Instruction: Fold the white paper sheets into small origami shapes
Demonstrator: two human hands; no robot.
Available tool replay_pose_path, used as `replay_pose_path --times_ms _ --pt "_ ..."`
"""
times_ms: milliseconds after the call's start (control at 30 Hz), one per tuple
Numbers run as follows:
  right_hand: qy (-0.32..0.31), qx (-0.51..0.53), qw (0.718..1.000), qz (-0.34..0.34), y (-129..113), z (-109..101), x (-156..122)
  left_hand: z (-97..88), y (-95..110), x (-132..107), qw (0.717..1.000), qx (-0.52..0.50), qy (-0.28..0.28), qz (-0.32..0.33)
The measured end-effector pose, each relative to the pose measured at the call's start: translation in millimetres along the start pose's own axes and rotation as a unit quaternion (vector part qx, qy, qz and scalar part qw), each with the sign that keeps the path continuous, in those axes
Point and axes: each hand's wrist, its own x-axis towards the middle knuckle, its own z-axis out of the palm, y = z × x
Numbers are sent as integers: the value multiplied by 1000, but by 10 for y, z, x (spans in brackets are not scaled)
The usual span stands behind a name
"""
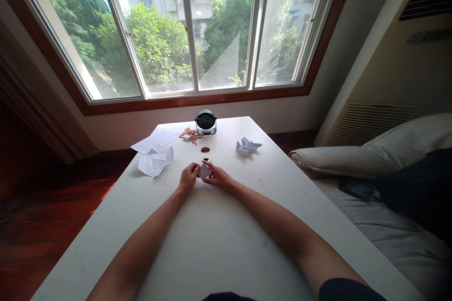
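Note:
Between my two hands, just above the white table (197, 244), is a small folded piece of white paper (204, 171). My left hand (189, 175) pinches its left edge between thumb and fingers. At its right side my right hand (216, 176) grips it too, with the index finger along the top and the thumb lower down. To the right lie folded white paper shapes (247, 146) with pointed tips. Creased, loosely folded sheets (156, 162) rest on the left, partly over a flat sheet with writing or lines (160, 138).
A round black device on a stand (206, 122) is at the table's far end, beside a tangled tan cord (190, 135). An oval brown spot or hole (205, 150) shows in the tabletop. A sofa (381, 216) borders the right side, and a window (197, 33) stands beyond the table.

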Motion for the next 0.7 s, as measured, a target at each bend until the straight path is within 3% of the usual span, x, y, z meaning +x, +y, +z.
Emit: replay_pose_path --times_ms 300,700 --pt "3 -10 1000 -7 28 22 7 -16 -29 35 997 -75 6 -26" --pt "66 -47 997 -11 -23 -23 -39 65 40 -41 997 25 -79 -6"
